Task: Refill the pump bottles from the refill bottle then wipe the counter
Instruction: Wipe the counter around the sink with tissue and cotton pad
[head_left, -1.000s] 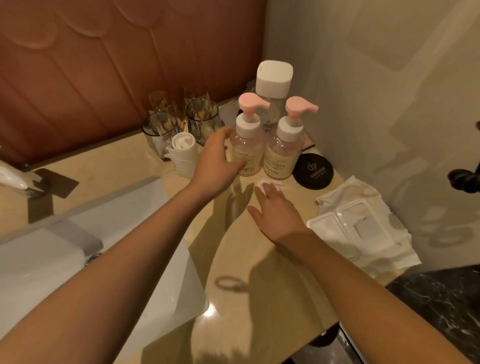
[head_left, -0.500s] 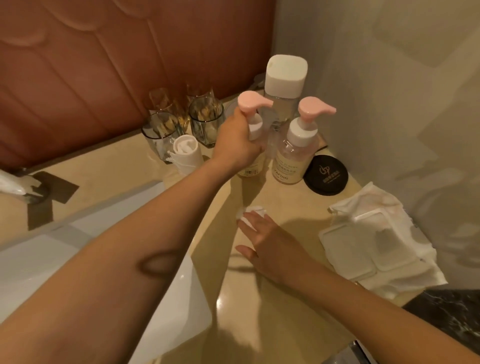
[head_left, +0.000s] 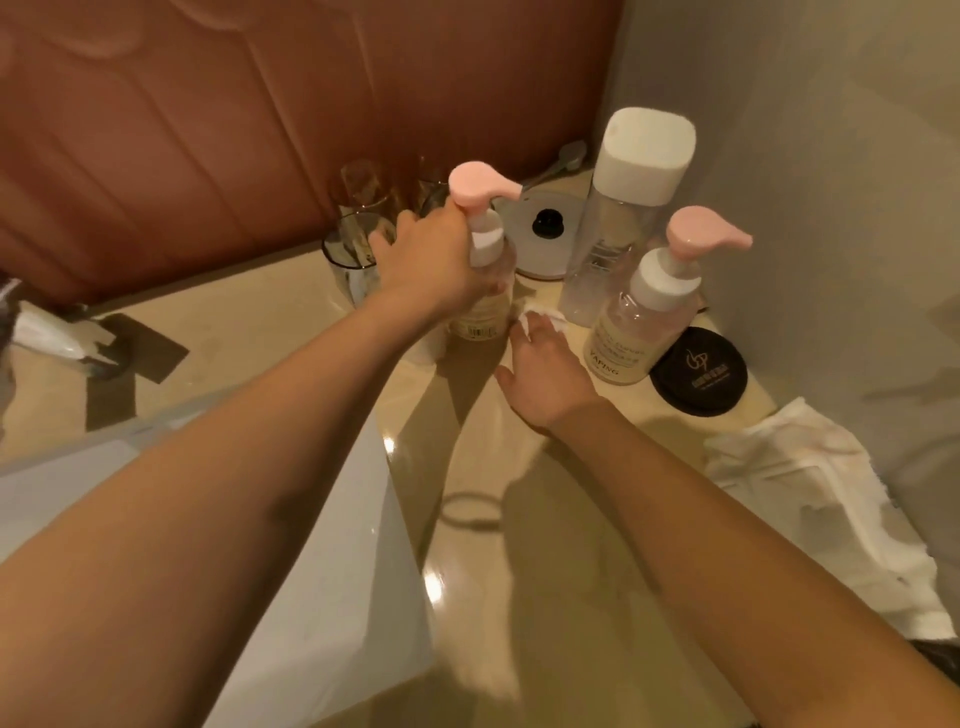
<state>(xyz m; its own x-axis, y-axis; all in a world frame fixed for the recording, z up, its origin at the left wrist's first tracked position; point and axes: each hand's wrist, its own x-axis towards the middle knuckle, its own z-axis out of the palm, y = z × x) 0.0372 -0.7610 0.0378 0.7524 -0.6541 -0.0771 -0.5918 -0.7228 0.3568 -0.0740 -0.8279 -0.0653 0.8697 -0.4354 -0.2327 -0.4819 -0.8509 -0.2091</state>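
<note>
Two clear pump bottles with pink pump heads stand at the back of the beige counter (head_left: 571, 597). My left hand (head_left: 436, 265) grips the left pump bottle (head_left: 480, 306) around its body, just below the white collar. The right pump bottle (head_left: 641, 322) stands free beside the wall. Behind them rises the tall clear refill bottle (head_left: 618, 234) with a white square cap. My right hand (head_left: 545, 374) lies flat on the counter between the two pump bottles, its fingers pressing a small white wipe (head_left: 548, 316).
Glass tumblers (head_left: 353, 260) stand behind my left hand. A round white lid (head_left: 545, 234) with a black knob lies in the corner, a black round tin (head_left: 698, 376) sits right of the bottles, and a crumpled white wipe pack (head_left: 810, 493) lies far right. The white sink (head_left: 234, 545) is at left.
My left hand reached the left pump bottle and closed around it, shifting it left. My right hand slid the white wipe forward toward the gap between the bottles.
</note>
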